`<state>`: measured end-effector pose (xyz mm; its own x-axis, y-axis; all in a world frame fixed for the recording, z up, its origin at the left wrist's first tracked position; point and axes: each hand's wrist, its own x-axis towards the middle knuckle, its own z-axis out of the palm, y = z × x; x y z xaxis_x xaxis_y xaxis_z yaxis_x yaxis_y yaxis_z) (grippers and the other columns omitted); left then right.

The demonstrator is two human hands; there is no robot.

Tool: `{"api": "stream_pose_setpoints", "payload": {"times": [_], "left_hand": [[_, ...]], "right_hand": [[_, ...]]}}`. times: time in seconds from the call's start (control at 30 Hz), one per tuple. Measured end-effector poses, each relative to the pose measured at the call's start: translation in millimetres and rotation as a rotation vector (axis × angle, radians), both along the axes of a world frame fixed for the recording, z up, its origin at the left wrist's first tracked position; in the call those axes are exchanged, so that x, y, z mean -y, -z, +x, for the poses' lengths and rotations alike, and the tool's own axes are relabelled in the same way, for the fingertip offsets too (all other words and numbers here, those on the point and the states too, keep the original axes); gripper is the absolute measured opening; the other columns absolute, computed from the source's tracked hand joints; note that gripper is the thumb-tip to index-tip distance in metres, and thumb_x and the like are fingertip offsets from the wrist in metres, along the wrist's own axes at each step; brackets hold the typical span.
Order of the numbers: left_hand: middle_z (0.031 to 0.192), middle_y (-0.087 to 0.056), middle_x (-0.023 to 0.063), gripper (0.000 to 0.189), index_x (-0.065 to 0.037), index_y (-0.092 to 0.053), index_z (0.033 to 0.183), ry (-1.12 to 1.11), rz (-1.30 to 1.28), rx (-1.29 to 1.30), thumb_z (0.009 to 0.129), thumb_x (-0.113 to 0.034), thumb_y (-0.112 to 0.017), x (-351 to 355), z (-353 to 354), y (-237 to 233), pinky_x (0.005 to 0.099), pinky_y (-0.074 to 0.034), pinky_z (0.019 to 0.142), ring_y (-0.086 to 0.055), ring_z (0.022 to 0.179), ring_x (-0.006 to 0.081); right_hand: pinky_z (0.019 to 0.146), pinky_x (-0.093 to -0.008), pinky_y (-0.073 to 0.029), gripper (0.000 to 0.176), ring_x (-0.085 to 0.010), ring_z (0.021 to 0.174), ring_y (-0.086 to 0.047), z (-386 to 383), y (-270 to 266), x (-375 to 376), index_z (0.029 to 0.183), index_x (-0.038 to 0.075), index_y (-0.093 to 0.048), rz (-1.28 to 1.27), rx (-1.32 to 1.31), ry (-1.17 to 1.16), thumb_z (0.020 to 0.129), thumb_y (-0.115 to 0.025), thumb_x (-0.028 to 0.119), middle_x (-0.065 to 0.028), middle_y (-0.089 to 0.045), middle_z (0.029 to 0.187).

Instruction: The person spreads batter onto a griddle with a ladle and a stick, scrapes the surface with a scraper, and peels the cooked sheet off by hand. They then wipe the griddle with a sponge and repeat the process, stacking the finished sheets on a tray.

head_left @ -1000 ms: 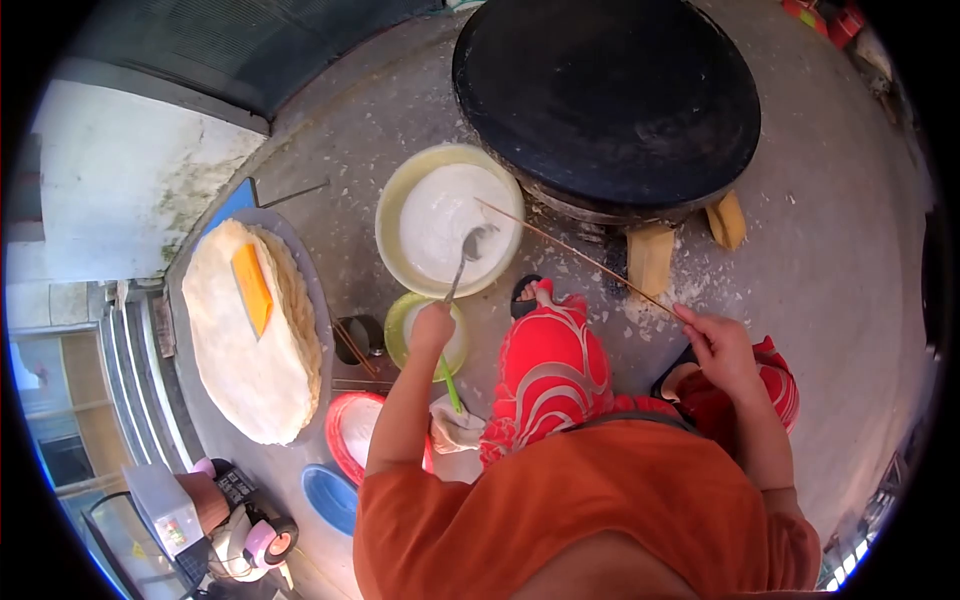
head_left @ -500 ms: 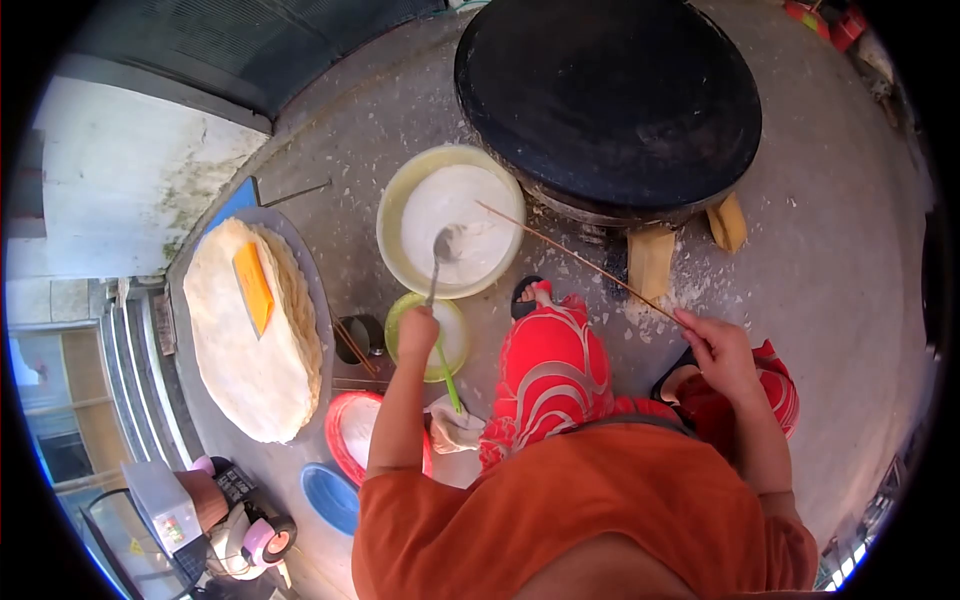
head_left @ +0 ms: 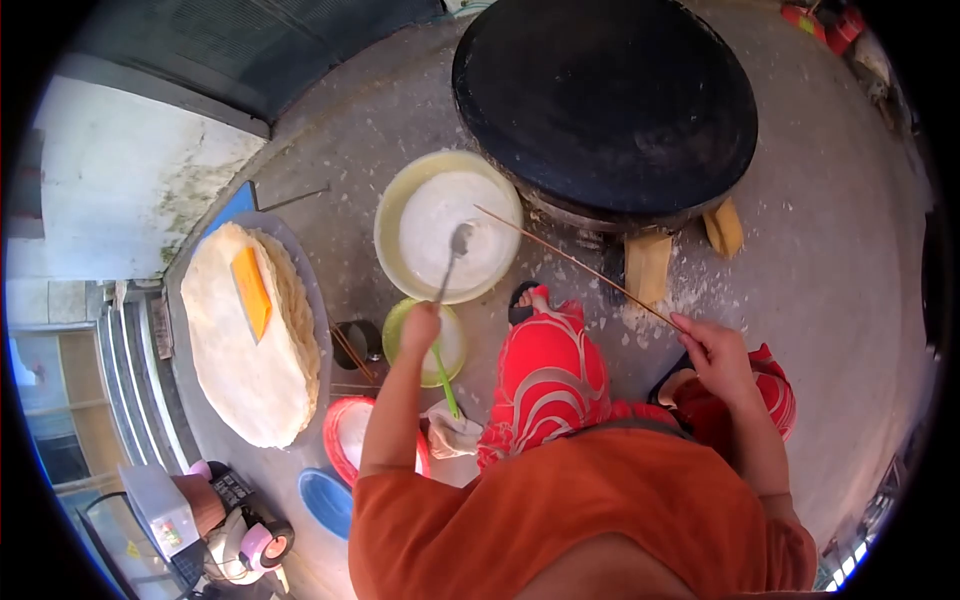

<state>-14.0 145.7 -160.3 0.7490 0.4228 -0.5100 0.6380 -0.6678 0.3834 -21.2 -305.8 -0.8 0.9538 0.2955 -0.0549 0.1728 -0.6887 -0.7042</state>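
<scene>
In the head view, the left hand (head_left: 420, 325) is closing around the handle of a long metal spoon (head_left: 461, 240). The spoon's bowl is reaching forward from the hand into the white batter (head_left: 435, 215) of a yellow basin (head_left: 392, 205) standing on the floor (head_left: 820, 230). The right hand (head_left: 715, 352) is pinching the near end of a thin stick (head_left: 575, 262). The stick is slanting away from that hand, forward and to its left, with its far tip hanging over the basin's rim. Beyond both hands a big round black griddle (head_left: 605, 100) is sitting on blocks, just past the basin.

Directly beneath the left hand a small green bowl (head_left: 455, 350) is resting, and further to the left of that hand a tall stack of flatbreads (head_left: 245, 345) is lying on a tray.

As a judgement, the spoon is being gripped far back on its handle, so a full scoop could tip and drip batter onto the floor or the foot near the basin. The stick's tip, hovering so close to the spoon, could knock it or dip into the batter.

The batter is looking smooth, opaque and chalk-white, filling the basin well below its rim, with the spoon's bowl partly sunk in it.
</scene>
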Motion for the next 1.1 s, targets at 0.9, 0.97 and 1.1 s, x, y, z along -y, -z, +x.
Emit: {"api": "stream_pose_setpoints", "payload": {"times": [0.9, 0.97, 1.1], "left_hand": [[0.088, -0.058, 0.0262, 0.025, 0.001, -0.058, 0.089, 0.318, 0.184, -0.02, 0.082, -0.016, -0.042, 31, -5, -15, 0.046, -0.044, 0.075, -0.056, 0.086, 0.0389], [0.087, -0.058, 0.0255, 0.024, 0.001, -0.059, 0.089, 0.258, 0.157, 0.056, 0.081, -0.016, -0.043, 33, 25, -23, 0.0456, -0.044, 0.076, -0.056, 0.086, 0.0384], [0.085, -0.059, 0.0238, 0.023, 0.001, -0.059, 0.088, 0.139, 0.185, 0.128, 0.08, -0.015, -0.044, 42, 47, 4, 0.045, -0.044, 0.076, -0.057, 0.085, 0.0376]], "right_hand": [[0.056, -0.0315, -0.043, 0.028, -0.0268, 0.062, -0.055, 3, 3, -1, 0.105, 0.01, -0.059, 0.023, -0.069, 0.005, 0.077, -0.057, 0.006, -0.0128, -0.058, 0.072], [0.055, -0.0328, -0.042, 0.028, -0.0274, 0.059, -0.053, 1, 6, -3, 0.105, 0.01, -0.059, 0.036, 0.009, 0.023, 0.077, -0.056, 0.005, -0.0125, -0.055, 0.068], [0.054, -0.0334, -0.041, 0.028, -0.0278, 0.058, -0.051, 3, -2, -9, 0.104, 0.01, -0.059, 0.024, -0.049, -0.019, 0.077, -0.056, 0.005, -0.0125, -0.054, 0.067]]}}
